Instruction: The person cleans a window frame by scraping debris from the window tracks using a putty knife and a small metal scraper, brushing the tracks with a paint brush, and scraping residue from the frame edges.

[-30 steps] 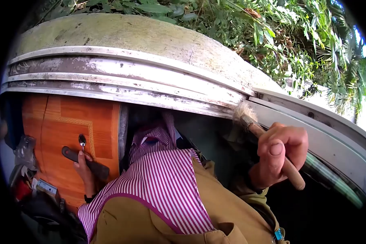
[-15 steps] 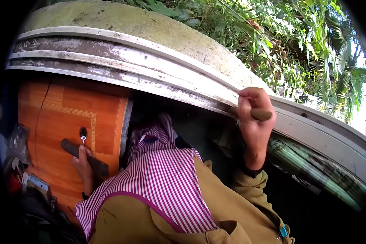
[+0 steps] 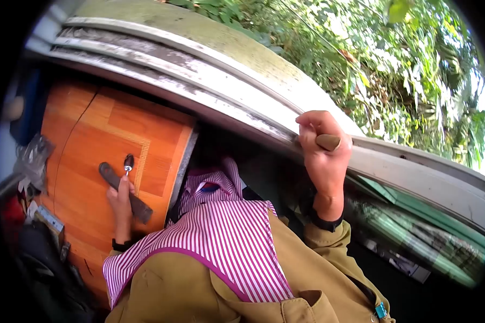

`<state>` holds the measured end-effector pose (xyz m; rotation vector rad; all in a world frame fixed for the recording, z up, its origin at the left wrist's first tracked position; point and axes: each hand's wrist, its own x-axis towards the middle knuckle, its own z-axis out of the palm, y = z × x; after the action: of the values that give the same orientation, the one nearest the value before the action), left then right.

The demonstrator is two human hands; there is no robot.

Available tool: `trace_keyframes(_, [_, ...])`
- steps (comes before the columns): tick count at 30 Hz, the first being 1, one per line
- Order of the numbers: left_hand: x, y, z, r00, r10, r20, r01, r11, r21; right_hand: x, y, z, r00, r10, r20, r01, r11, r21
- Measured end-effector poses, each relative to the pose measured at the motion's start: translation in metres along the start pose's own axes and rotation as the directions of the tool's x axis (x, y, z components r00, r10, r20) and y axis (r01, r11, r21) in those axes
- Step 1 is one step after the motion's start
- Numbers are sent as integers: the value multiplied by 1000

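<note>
My left hand is over the wood-patterned tabletop, closed on a small spoon with a dark bowl and shiny neck. A long dark-grey flat bar crosses behind its fingers, one end showing on each side. My right hand is raised at the weathered white window track, its fingers curled round a brown stick-like handle. Only the handle's blunt end shows, beside the thumb side of the fist. The fingertips are right at the track's edge; the far part of the held thing is hidden.
The orange-brown tabletop has a dark crack at left. A clear plastic bag, a small box and a black bag crowd its left side. A striped apron covers my lap. Beyond the mossy ledge grow plants.
The view has shifted, so the tabletop and left hand appear further right. My right hand appears slightly left along the track, still round the brown handle. The spoon and bar stay at my left hand.
</note>
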<state>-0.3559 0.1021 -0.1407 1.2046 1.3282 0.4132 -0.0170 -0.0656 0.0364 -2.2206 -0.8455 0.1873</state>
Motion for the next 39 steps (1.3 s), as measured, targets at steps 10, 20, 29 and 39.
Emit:
trace_keyframes(10, [-4, 2, 9, 990, 132, -51, -136, 987, -89, 77, -107, 136, 951, -310, -23, 300, 895, 329])
trace_keyframes(20, [-12, 6, 10, 986, 147, -81, -156, 981, -116, 108, -137, 99, 921, -388, -26, 319, 717, 620])
trace_keyframes(29, [-3, -3, 9, 982, 181, -52, -186, 973, -134, 52, -85, 58, 936, -198, 292, 89, 934, 346])
trace_keyframes(39, [0, -12, 10, 979, 200, -26, -201, 965, -166, 111, -154, 172, 918, -255, 305, 199, 959, 203])
